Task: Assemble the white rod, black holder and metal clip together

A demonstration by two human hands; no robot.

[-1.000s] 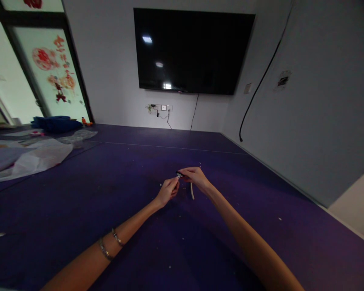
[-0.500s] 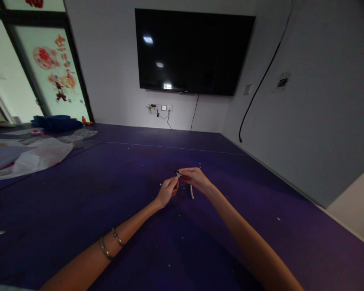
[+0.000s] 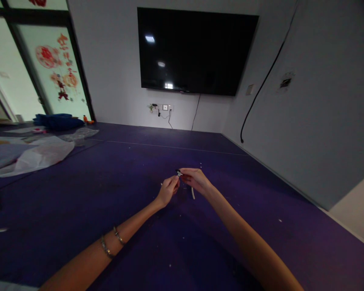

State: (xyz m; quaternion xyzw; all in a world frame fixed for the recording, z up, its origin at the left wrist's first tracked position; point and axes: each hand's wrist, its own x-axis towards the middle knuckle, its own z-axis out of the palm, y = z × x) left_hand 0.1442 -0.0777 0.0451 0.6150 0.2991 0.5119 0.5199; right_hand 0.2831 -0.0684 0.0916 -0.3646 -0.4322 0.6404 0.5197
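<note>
At the centre of the head view, my left hand (image 3: 167,191) and my right hand (image 3: 197,180) meet fingertip to fingertip. Between them is a small black-and-white piece (image 3: 179,173), too small to name. The left thumb and fingers pinch its near side; the right fingers close on it from the right. A short off-white strip (image 3: 193,194) shows just below the right hand; whether it is held or lies on the floor, I cannot tell. Two bracelets (image 3: 106,247) circle the left forearm.
White bits, such as one scrap (image 3: 280,220), dot the purple floor (image 3: 133,161). White sheeting (image 3: 45,155) and blue cloth (image 3: 57,121) lie at the left. Ahead, a television (image 3: 197,50) is mounted above wall sockets (image 3: 165,107). A black cable (image 3: 262,83) hangs down the right wall.
The camera view has shifted very slightly. Both hands keep nearly the same pose around the small piece, with at most a tiny movement of the fingers.
</note>
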